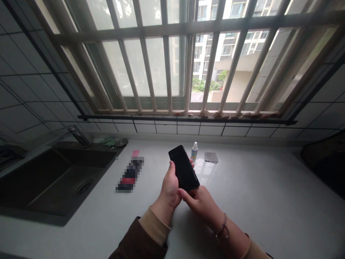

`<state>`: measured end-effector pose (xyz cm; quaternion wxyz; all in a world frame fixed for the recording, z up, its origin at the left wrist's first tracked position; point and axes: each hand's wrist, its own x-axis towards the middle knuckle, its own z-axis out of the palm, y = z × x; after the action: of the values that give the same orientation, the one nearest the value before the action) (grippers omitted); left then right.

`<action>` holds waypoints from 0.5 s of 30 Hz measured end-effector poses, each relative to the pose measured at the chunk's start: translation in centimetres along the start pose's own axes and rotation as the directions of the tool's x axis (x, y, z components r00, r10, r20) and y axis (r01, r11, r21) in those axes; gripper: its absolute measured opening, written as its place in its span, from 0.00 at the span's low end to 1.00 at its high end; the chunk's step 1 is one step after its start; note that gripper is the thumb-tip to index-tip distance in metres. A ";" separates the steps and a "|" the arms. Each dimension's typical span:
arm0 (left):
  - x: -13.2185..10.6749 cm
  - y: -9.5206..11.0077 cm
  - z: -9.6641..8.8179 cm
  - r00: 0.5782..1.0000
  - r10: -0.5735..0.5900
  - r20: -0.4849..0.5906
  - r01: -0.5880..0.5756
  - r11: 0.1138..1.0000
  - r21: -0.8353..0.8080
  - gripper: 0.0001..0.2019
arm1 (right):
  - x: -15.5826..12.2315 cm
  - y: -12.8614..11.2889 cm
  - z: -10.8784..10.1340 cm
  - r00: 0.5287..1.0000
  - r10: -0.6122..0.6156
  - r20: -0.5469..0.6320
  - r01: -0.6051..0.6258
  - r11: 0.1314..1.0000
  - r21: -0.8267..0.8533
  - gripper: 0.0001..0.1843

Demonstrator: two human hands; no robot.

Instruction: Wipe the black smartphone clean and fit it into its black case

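Cradling a black smartphone (184,168) above the bench (242,201), the left grip (169,189) is wrapping around its side, long axis tilted toward the barred window (151,68), while the right grip (202,205) is touching its lower end with loosely spread fingers (183,193).

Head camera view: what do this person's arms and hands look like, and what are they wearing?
The left hand and right hand are bare, with no gloves. On the left, a dark brown jacket sleeve lies over a beige cuff. On the right, there is a similar beige cuff and a thin dark bracelet at the wrist.
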<state>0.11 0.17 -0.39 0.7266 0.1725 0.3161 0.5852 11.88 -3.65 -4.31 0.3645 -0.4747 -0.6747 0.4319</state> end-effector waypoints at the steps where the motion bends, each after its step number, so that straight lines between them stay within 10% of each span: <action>1: 0.1 0.1 -0.1 1.000 0.009 -0.008 -0.009 1.000 0.028 0.31 | 0.0 0.0 -0.1 1.000 -0.007 0.008 0.007 1.000 0.007 0.26; 8: 1.3 0.2 -1.8 0.981 0.115 -0.155 -0.056 0.938 0.343 0.22 | 0.3 0.6 -1.6 0.975 0.053 -0.215 -0.032 0.994 0.100 0.37; 15: 1.3 -0.7 -2.4 0.996 0.066 -0.064 -0.032 0.905 0.423 0.18 | 0.8 1.0 -1.5 0.943 0.093 -0.320 -0.086 0.996 0.034 0.29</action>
<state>-0.79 0.94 -2.92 0.6445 0.3104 0.4584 0.5274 13.35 -2.37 -4.65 0.4544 -0.5653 -0.5796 0.3716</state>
